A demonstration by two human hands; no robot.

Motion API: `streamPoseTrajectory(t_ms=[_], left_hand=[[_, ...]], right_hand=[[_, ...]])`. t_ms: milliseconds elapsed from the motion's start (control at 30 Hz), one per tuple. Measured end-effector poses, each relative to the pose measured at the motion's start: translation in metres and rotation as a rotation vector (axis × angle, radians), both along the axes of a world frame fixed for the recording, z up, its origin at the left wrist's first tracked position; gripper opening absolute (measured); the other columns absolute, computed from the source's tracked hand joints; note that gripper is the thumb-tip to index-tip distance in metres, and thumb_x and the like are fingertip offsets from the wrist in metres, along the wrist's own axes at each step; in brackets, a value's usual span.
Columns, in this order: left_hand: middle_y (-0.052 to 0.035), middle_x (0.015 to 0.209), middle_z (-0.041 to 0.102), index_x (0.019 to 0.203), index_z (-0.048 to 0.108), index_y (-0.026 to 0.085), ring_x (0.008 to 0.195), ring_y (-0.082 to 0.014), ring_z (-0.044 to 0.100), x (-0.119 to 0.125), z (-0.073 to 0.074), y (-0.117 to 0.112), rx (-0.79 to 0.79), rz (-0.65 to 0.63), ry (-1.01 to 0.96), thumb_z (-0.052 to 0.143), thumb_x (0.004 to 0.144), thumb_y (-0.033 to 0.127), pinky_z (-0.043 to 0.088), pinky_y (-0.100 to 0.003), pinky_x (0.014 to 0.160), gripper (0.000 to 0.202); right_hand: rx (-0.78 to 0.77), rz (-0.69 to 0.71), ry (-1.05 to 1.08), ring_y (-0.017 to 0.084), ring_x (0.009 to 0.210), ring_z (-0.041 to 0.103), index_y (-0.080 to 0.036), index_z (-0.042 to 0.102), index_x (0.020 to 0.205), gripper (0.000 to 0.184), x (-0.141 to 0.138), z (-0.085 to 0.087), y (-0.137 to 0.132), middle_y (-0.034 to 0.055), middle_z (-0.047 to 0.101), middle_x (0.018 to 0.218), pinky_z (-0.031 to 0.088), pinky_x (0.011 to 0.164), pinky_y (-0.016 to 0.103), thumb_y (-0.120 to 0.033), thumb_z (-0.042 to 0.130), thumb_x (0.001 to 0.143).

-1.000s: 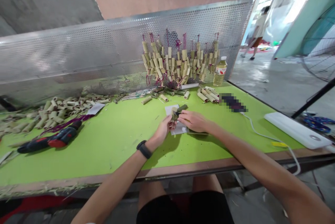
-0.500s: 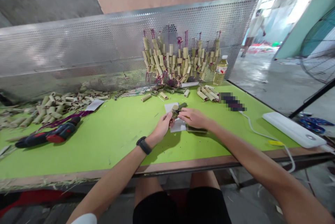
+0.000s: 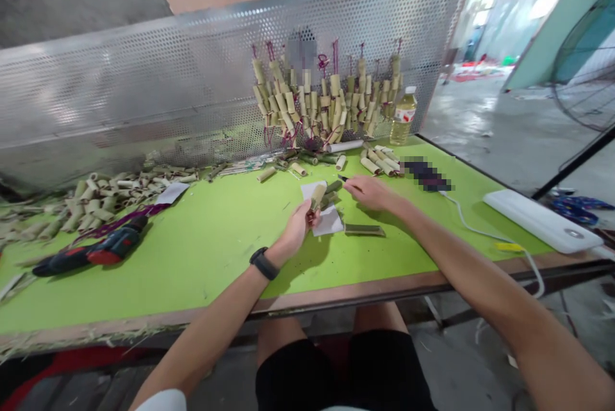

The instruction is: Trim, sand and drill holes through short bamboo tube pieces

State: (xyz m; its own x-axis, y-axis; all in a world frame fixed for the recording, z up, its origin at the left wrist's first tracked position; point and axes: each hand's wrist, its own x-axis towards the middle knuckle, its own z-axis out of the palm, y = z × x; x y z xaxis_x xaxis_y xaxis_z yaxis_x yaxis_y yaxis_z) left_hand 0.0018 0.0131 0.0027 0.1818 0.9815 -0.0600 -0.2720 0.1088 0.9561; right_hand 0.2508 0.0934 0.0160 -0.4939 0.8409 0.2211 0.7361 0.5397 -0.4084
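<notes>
My left hand (image 3: 298,225) is closed round a short bamboo tube (image 3: 317,195), held upright above a white sheet of paper (image 3: 328,219) on the green table top (image 3: 202,251). A darker green tube (image 3: 331,187) lies just beside it on the paper. My right hand (image 3: 371,192) has drawn away to the right and pinches a thin dark tool (image 3: 344,178) whose tip points left. A flat dark strip (image 3: 364,230) lies on the table below that hand.
Strung bamboo tubes (image 3: 317,107) hang on the perforated metal screen (image 3: 144,91). Loose tubes (image 3: 96,196) pile at the left, with more tubes (image 3: 382,162) near an oil bottle (image 3: 402,116). A red cordless drill (image 3: 91,251), a white box (image 3: 542,228) and its cable (image 3: 480,232) lie about.
My hands have parted: the right one pulled back to the right with the thin tool, while the left one kept the bamboo tube. The camera tilted slightly.
</notes>
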Motion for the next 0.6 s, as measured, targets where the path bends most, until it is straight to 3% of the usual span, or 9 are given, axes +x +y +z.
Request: streamPoseTrajectory(t_ms=[200,367,600], left_hand=[[-0.0015,0.060,0.052,0.067,0.059,0.018,0.052,-0.0128,0.044,0.001,0.003,0.002,-0.053,0.062,-0.067,0.039,0.115,0.034,0.037,-0.027,0.057,0.054],[-0.0008,0.056,0.048,0.064,0.057,0.017,0.052,-0.0125,0.043,0.001,-0.001,0.005,-0.043,0.053,-0.042,0.032,0.116,0.033,0.035,-0.025,0.056,0.060],[0.0002,0.059,0.053,0.069,0.058,0.018,0.051,-0.0119,0.043,0.001,-0.014,0.009,-0.014,0.043,-0.044,0.056,0.111,0.043,0.033,-0.026,0.054,0.049]], right_hand=[[0.124,0.249,-0.019,0.019,0.076,0.055,-0.021,0.070,0.092,0.039,-0.043,0.004,-0.040,0.0094,0.065,0.097,0.042,0.068,0.035,-0.037,0.042,0.114],[0.180,0.302,-0.060,0.019,0.081,0.057,-0.019,0.073,0.097,0.036,-0.047,0.002,-0.048,0.0089,0.064,0.101,0.041,0.073,0.033,-0.033,0.044,0.114],[0.192,0.298,-0.052,0.019,0.082,0.058,-0.019,0.072,0.096,0.035,-0.046,0.001,-0.046,0.0077,0.064,0.098,0.041,0.074,0.033,-0.031,0.044,0.114]])
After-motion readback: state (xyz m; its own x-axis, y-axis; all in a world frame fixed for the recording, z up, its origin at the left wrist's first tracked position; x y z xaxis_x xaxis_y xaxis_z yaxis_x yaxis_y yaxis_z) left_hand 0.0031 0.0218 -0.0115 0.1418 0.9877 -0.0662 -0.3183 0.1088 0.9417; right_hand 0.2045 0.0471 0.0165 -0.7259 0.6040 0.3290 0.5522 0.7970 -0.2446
